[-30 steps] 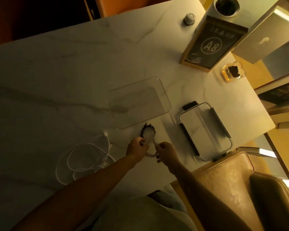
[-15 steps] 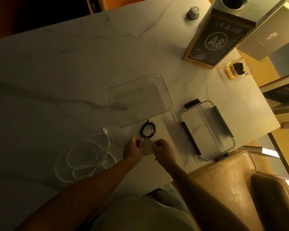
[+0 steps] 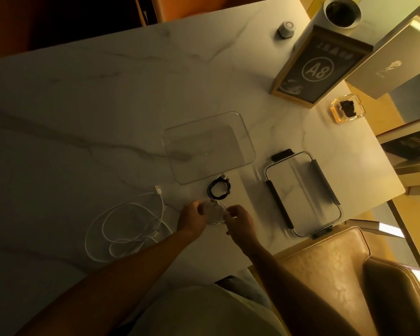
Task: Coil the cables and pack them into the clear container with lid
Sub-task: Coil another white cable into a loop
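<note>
**Holding a small pale coil between both hands**

Pinching a small white cable coil (image 3: 214,213) from both sides, my left hand (image 3: 192,220) grips its nine o'clock edge and my right hand (image 3: 238,220) its three o'clock edge, fingers curled; the light is dim, so it seems raised just off the marble table (image 3: 83,105). At twelve o'clock from my hands, just beyond them, lies a coiled black cable (image 3: 219,189). Past that sits the clear container (image 3: 207,146), open and with nothing inside. Its lid (image 3: 303,192), with dark latches, lies at two o'clock, apart from the container. At nine o'clock a long white cable (image 3: 129,229) sprawls in loose loops.
</note>
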